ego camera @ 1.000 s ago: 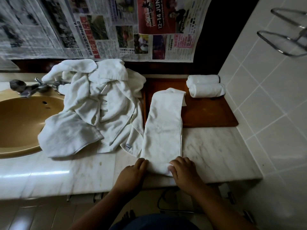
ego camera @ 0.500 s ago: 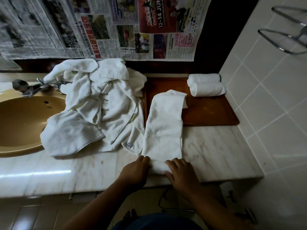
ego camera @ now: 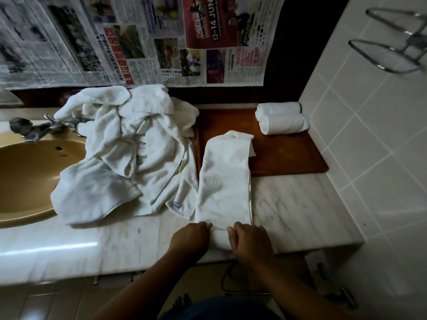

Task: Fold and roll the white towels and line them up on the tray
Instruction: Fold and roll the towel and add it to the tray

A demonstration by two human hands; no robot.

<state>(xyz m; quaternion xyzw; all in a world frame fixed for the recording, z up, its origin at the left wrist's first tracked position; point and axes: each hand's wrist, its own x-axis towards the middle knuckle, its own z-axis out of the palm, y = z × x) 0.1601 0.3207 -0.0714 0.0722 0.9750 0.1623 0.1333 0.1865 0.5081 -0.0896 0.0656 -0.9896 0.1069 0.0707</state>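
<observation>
A white towel folded into a long strip (ego camera: 225,181) lies on the marble counter, its far end resting on the brown wooden tray (ego camera: 288,155). Its near end is turned up into a small roll. My left hand (ego camera: 190,237) grips the roll's left side and my right hand (ego camera: 250,241) grips its right side, fingers curled over it. Two rolled white towels (ego camera: 282,118) lie side by side at the tray's far right corner. A heap of loose white towels (ego camera: 129,153) sits left of the strip.
A tan sink (ego camera: 27,179) with a metal faucet (ego camera: 34,129) is at the left, part covered by the heap. Newspaper (ego camera: 143,40) hangs on the back wall. A tiled wall (ego camera: 374,139) with a chrome rack (ego camera: 392,47) bounds the right side.
Both hands have moved slightly forward along the strip, and its near end has curled into a thicker roll under my fingers.
</observation>
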